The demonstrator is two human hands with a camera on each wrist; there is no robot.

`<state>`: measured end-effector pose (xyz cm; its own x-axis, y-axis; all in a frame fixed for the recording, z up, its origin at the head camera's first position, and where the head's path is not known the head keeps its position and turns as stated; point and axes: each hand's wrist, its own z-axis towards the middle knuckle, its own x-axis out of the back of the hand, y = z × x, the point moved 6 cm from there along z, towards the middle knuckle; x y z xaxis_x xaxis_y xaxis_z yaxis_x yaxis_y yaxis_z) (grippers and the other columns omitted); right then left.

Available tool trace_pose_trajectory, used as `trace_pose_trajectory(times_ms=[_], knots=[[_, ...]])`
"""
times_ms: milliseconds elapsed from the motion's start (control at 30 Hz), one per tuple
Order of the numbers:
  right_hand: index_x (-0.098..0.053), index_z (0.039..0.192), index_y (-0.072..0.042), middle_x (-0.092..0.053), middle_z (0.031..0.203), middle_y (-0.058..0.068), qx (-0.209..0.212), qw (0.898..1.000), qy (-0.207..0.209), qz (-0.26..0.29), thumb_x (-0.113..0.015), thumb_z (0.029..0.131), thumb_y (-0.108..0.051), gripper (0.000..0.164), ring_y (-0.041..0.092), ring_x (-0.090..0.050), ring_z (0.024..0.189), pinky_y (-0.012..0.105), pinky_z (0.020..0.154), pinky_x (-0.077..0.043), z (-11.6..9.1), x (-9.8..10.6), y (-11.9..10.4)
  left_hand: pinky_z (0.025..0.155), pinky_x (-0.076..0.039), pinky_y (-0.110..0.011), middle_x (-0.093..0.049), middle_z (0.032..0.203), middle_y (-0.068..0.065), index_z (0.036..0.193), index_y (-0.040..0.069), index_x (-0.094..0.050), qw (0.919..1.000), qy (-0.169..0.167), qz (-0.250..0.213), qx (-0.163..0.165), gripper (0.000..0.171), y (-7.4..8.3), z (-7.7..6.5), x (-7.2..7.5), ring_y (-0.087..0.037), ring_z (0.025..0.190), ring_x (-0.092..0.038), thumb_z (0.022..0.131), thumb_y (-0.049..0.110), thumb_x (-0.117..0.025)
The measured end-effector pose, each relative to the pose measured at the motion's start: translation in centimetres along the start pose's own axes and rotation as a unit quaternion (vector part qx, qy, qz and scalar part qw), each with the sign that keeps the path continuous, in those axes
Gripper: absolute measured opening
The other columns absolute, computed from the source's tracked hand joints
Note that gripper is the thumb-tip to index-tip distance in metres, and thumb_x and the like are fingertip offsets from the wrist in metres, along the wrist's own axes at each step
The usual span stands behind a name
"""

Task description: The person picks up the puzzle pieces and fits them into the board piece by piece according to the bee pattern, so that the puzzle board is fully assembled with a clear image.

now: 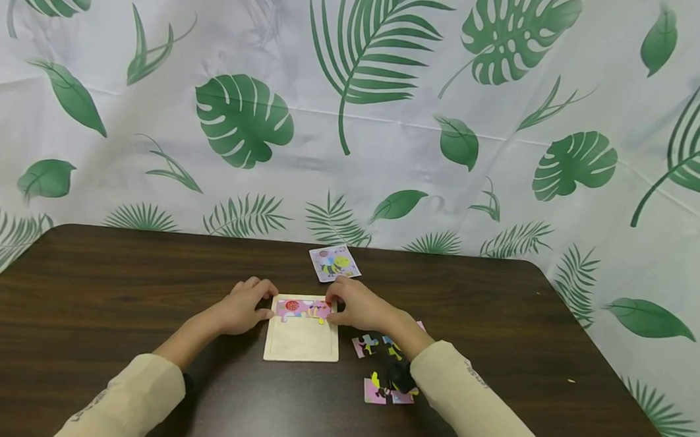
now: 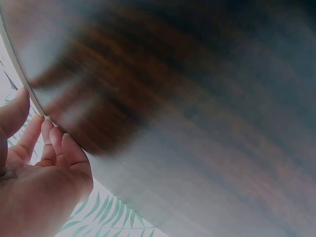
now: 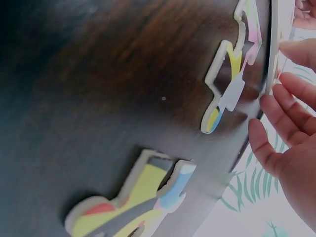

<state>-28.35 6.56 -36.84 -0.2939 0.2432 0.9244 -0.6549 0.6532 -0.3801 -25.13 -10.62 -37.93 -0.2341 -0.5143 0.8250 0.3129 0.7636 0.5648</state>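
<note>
A light wooden puzzle tray lies on the table, with joined pink puzzle pieces along its far side. My left hand holds the tray's left edge near the far corner, thumb nearer me than the fingers. In the left wrist view the thumb and fingertips meet the tray's thin rim. At the far right corner my right hand has thumb and index finger on the end puzzle piece. Its other fingers hang beside the tray's edge in the right wrist view.
Several loose puzzle pieces lie right of the tray, partly hidden beneath the right forearm. Beyond the tray lies a picture card with a bee. The dark wooden table ends at a leaf-patterned cloth.
</note>
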Motion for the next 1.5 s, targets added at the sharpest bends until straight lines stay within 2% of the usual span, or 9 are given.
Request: trace_pose_trajectory(times_ms=[167,367,1233,1500], knots=[[-0.062,0.095,-0.003,-0.052,0.088,0.003,0.006,1.000,0.004,0.009,-0.070,0.079,-0.012,0.021,0.017,-0.048,0.082,0.029,0.075,-0.042,-0.09,0.06,0.09,0.086,-0.035,-0.050,-0.047,0.103,-0.013,0.109,0.002,-0.050,1.0000,-0.003,-0.001,0.000,0.025,0.05,-0.02,0.06,-0.035,0.100,-0.042,0.088,0.008,-0.060],[-0.064,0.104,-0.009,-0.051,0.091,0.003,0.007,1.000,-0.005,0.016,-0.069,0.081,-0.015,0.024,0.018,-0.048,0.083,0.027,0.071,-0.040,-0.32,0.02,0.09,0.087,-0.035,-0.050,-0.047,0.104,-0.014,0.110,0.002,-0.049,1.0000,-0.007,-0.003,0.005,0.025,0.20,-0.11,0.12,-0.035,0.101,-0.042,0.088,0.009,-0.060],[-0.067,0.102,-0.009,-0.052,0.089,0.004,0.028,1.000,0.003,0.010,-0.066,0.083,-0.012,0.019,0.019,-0.048,0.081,0.026,0.068,-0.040,-0.40,-0.01,-0.26,0.086,-0.036,-0.049,-0.048,0.103,-0.013,0.110,0.003,-0.050,0.9999,-0.008,0.001,0.011,0.026,0.09,0.01,-0.01,-0.034,0.100,-0.042,0.087,0.009,-0.061],[-0.067,0.102,-0.009,-0.051,0.091,0.004,0.019,1.000,0.000,0.017,-0.066,0.083,-0.012,0.019,0.020,-0.048,0.082,0.028,0.070,-0.040,-0.47,-0.09,-0.11,0.086,-0.035,-0.049,-0.048,0.102,-0.013,0.109,0.003,-0.050,1.0000,-0.005,0.001,0.008,0.025,0.10,-0.01,-0.04,-0.034,0.100,-0.042,0.087,0.009,-0.061]])
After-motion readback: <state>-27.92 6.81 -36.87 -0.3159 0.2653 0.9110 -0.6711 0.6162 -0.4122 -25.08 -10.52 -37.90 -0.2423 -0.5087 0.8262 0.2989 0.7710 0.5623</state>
